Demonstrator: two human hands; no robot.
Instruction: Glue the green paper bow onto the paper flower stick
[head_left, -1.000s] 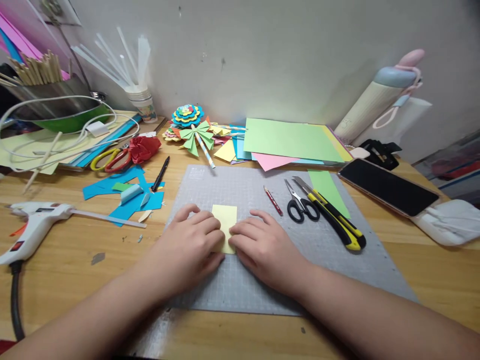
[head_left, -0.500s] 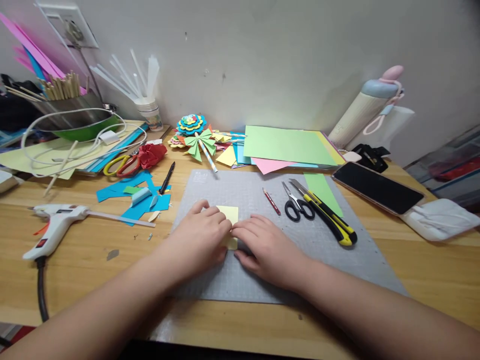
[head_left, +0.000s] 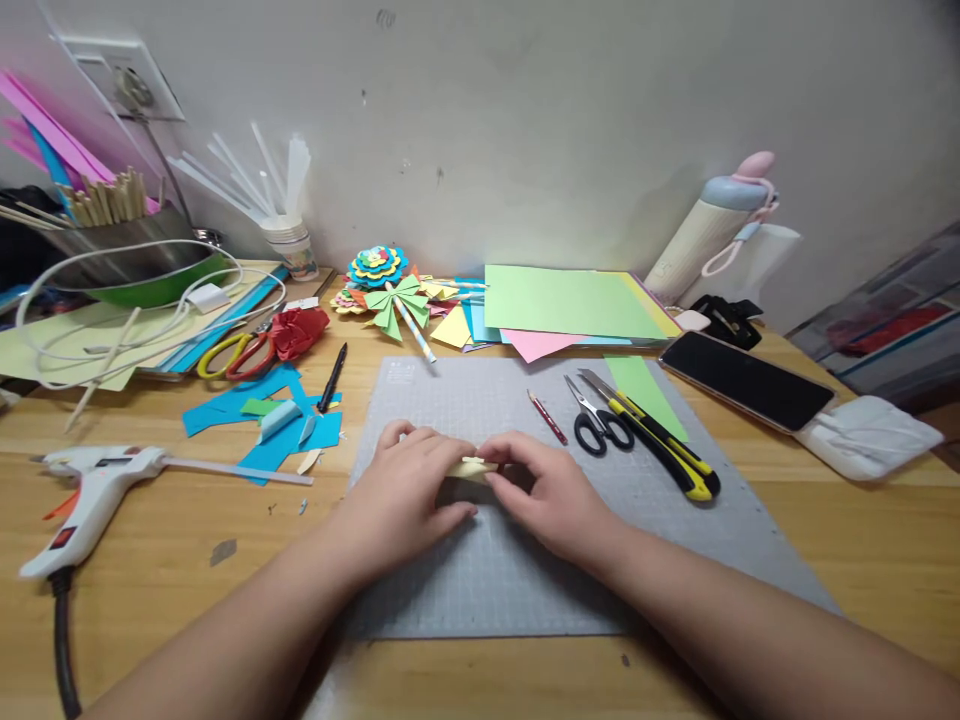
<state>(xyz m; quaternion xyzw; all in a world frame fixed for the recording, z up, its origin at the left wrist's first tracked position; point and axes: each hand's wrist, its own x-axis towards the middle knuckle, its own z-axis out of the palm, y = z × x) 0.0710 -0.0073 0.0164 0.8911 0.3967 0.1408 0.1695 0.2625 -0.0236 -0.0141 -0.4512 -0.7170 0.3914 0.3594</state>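
A small pale yellow piece of paper (head_left: 471, 468), bent or folded over, is held between my two hands above the grey cutting mat (head_left: 442, 600). My left hand (head_left: 409, 485) covers its left part, fingers curled round it. At its right end, my right hand (head_left: 536, 490) pinches it between thumb and fingers. Much of the paper is hidden under the left fingers. To the right of my hands on the mat lie a short dark red pencil (head_left: 547, 417), black-handled scissors (head_left: 600, 420) and a yellow and black utility knife (head_left: 660, 440).
On the left are a white glue gun (head_left: 97, 490), blue paper scraps (head_left: 277, 420) and a black pen (head_left: 334, 378). Paper flowers (head_left: 377, 267) and coloured sheets (head_left: 570, 305) lie along the wall. A phone (head_left: 746, 380) and a bottle (head_left: 705, 235) are at the right.
The yellow paper, flat on the mat before, is now bent up between my fingers. My right hand has turned into a pinch at its end. The camera view has shifted slightly.
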